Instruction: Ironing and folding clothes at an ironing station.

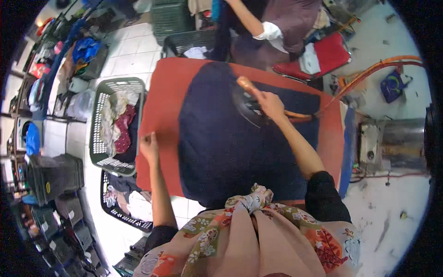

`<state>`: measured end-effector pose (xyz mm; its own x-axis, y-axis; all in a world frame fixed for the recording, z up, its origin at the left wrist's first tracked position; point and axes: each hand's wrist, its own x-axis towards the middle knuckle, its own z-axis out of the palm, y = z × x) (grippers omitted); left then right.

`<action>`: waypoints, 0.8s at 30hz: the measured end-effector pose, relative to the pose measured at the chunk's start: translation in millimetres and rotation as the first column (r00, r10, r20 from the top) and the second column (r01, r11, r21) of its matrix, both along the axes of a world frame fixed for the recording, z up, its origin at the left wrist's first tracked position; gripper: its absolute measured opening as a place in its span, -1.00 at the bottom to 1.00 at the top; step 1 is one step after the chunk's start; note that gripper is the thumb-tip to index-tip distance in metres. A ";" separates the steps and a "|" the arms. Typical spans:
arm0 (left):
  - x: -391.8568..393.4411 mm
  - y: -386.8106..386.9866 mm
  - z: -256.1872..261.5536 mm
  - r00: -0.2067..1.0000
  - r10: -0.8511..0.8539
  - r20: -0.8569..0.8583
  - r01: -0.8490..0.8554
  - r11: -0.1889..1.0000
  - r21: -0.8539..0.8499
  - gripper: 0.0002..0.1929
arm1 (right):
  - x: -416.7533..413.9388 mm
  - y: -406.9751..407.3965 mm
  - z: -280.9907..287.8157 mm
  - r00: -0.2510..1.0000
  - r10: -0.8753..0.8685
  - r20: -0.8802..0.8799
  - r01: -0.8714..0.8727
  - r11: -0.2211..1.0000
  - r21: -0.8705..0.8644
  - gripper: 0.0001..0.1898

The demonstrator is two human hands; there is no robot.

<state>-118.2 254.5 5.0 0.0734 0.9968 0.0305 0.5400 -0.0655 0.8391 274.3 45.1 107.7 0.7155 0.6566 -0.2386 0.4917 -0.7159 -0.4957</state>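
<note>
My right hand (271,105) is shut on the orange-brown handle of a dark clothes iron (244,104), which looks blurred. Beneath the iron, a dark navy garment (221,149) is spread over a red-covered ironing table (162,93). An orange hose or cord (363,74) runs from near the iron toward the upper right. At the table's left edge, apart from the navy cloth, my left hand (149,147) is curled with its fingers closed; I see nothing held in it.
Left of the table stands a green plastic basket (119,81) of crumpled clothes, with a black basket (126,220) of laundry below. Across the table is a person with a white sleeve (271,33), near a red padded surface (332,52). Metal equipment (391,143) stands at right.
</note>
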 end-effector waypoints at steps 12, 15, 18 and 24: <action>132.9 -14.6 8.1 0.942 -0.257 -0.217 0.316 0.898 0.308 -0.62 | 143.3 -259.0 -27.3 0.627 -0.779 -0.022 0.778 0.624 0.067 -0.10; 176.0 2.3 -2.9 0.843 -0.196 -0.501 0.372 0.885 0.280 -0.50 | 115.1 -249.5 -31.8 0.716 -0.696 0.057 0.698 0.715 -0.037 -0.15; 189.4 24.2 -9.4 0.807 -0.347 -0.479 0.443 0.891 0.100 -0.61 | 30.9 -219.2 -31.7 0.804 -0.593 -0.046 0.595 0.802 0.056 -0.31; 185.4 19.7 5.9 0.901 -0.239 -0.363 0.344 0.902 0.260 -0.67 | -80.6 -132.5 1.1 0.989 -0.141 0.045 0.140 0.990 0.010 -0.46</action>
